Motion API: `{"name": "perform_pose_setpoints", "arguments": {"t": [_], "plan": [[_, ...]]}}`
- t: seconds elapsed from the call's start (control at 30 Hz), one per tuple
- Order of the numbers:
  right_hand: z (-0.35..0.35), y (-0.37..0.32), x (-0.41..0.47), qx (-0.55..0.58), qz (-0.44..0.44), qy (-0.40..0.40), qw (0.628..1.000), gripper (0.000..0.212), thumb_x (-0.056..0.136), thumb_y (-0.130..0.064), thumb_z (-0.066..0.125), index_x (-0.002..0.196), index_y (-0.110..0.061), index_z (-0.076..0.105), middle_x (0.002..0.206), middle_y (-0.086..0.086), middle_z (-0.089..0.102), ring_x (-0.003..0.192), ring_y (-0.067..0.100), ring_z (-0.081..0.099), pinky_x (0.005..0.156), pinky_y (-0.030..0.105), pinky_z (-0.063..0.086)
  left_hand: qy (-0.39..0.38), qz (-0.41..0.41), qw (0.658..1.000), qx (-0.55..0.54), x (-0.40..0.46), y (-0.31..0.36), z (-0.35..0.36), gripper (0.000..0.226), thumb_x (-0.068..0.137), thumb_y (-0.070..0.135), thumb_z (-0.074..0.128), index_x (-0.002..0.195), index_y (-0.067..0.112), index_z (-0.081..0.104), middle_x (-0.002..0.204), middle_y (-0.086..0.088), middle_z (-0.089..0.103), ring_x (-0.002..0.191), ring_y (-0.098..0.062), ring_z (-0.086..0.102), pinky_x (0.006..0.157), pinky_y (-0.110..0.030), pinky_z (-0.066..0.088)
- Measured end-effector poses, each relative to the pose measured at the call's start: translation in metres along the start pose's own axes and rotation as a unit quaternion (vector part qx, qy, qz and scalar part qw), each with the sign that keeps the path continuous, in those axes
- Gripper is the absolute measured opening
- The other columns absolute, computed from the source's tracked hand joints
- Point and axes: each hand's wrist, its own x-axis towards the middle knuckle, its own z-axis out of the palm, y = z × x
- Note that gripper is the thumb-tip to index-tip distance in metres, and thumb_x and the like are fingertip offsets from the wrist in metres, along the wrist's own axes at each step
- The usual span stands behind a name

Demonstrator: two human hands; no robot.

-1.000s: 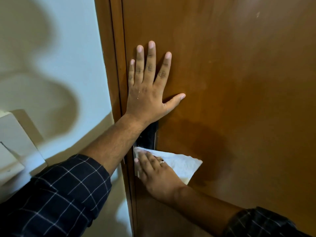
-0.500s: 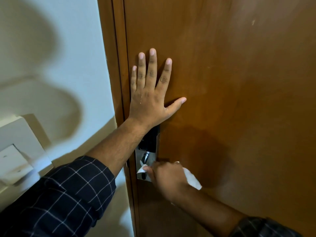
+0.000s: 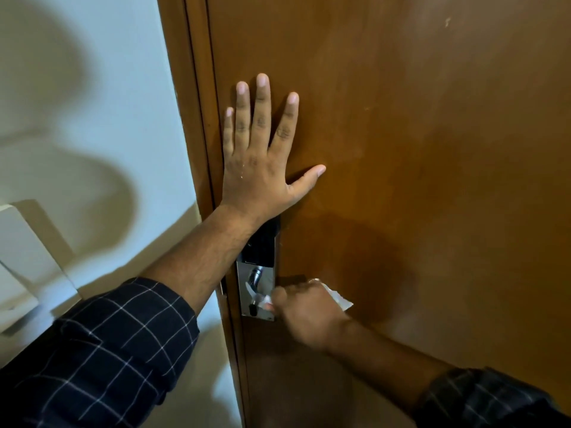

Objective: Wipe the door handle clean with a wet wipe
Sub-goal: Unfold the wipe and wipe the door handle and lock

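door (image 3: 401, 149): brown wood, upright | on it: lock plate (image 3: 269, 282), left hand (image 3: 256, 168) flat

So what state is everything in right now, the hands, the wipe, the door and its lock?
Left hand: open, flat against the door.
Right hand: closed on the wipe at the handle, blurred.
Wipe: bunched up, corners poking out.
Handle: mostly hidden by the right hand.
Lock plate: shiny, partly covered.
Door: looks shut against its frame.
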Motion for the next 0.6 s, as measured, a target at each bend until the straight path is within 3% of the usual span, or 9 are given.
{"name": "perform_pose_setpoints", "arguments": {"t": [0.07,0.13,0.27,0.33,0.4,0.5,0.53,0.6], "plan": [[-0.004,0.023,-0.017,-0.020,-0.043,-0.032,0.998,0.026,0.096,-0.020,0.049,0.121,-0.013,0.050,0.113,0.014,0.064,0.101,0.031,0.060,0.086,0.043,0.048,0.004,0.001,1.000,0.000,0.000,0.000,0.001,0.092,0.085,0.078,0.040,0.153,0.018,0.024,0.159,-0.025,0.026,0.148,-0.044,0.018,0.121,-0.059,0.015],[-0.008,0.037,-0.026,0.000,-0.074,-0.060,0.995,0.035,0.095,-0.015,0.052,0.130,-0.013,0.046,0.126,0.014,0.058,0.113,0.029,0.054,0.092,0.039,0.047,0.009,0.000,1.000,0.000,-0.001,0.000,0.002,0.092,0.084,0.079,0.040,0.153,0.018,0.025,0.159,-0.024,0.026,0.148,-0.043,0.019,0.121,-0.058,0.015],[-0.020,0.055,-0.031,0.066,-0.070,-0.070,0.993,0.046,0.093,-0.005,0.055,0.135,-0.021,0.047,0.134,0.006,0.052,0.113,0.022,0.057,0.090,0.027,0.047,0.014,0.000,1.000,-0.004,-0.001,0.000,0.003,0.093,0.084,0.079,0.041,0.152,0.019,0.026,0.159,-0.024,0.027,0.148,-0.043,0.019,0.121,-0.057,0.015],[-0.029,0.065,-0.032,0.089,-0.040,-0.063,0.993,0.043,0.091,-0.007,0.061,0.131,-0.021,0.055,0.128,0.004,0.057,0.111,0.018,0.059,0.091,0.025,0.047,0.016,-0.001,1.000,-0.004,-0.001,0.000,0.003,0.093,0.084,0.079,0.041,0.152,0.019,0.026,0.159,-0.024,0.027,0.148,-0.043,0.020,0.120,-0.057,0.015],[-0.040,0.068,-0.030,0.161,0.006,0.033,0.986,0.036,0.086,0.001,0.066,0.119,-0.014,0.066,0.117,0.007,0.065,0.105,0.019,0.062,0.089,0.024,0.047,0.019,0.000,1.000,-0.002,-0.001,0.000,0.003,0.093,0.084,0.079,0.041,0.152,0.018,0.026,0.158,-0.025,0.028,0.147,-0.044,0.021,0.120,-0.058,0.016],[-0.042,0.046,-0.019,0.278,0.087,0.238,0.926,0.040,0.079,0.017,0.059,0.108,-0.008,0.071,0.106,0.006,0.067,0.098,0.014,0.061,0.087,0.022,0.051,0.017,-0.002,1.000,0.001,-0.001,0.001,0.004,0.093,0.083,0.079,0.042,0.152,0.018,0.027,0.158,-0.025,0.028,0.147,-0.044,0.021,0.120,-0.058,0.016],[-0.038,0.032,-0.014,0.288,0.091,0.262,0.917,0.043,0.077,0.018,0.058,0.109,-0.008,0.070,0.106,0.005,0.066,0.098,0.012,0.060,0.086,0.020,0.050,0.015,-0.004,1.000,0.003,-0.001,0.001,0.004,0.093,0.083,0.079,0.042,0.152,0.018,0.027,0.158,-0.025,0.028,0.148,-0.044,0.020,0.120,-0.058,0.016],[-0.029,0.005,-0.006,0.287,0.049,0.228,0.929,0.045,0.077,0.015,0.060,0.116,-0.007,0.066,0.112,0.008,0.064,0.100,0.017,0.060,0.086,0.024,0.052,0.012,-0.004,1.000,0.005,-0.002,0.001,0.002,0.092,0.084,0.079,0.041,0.152,0.018,0.027,0.158,-0.025,0.028,0.148,-0.044,0.020,0.120,-0.057,0.015]]}}
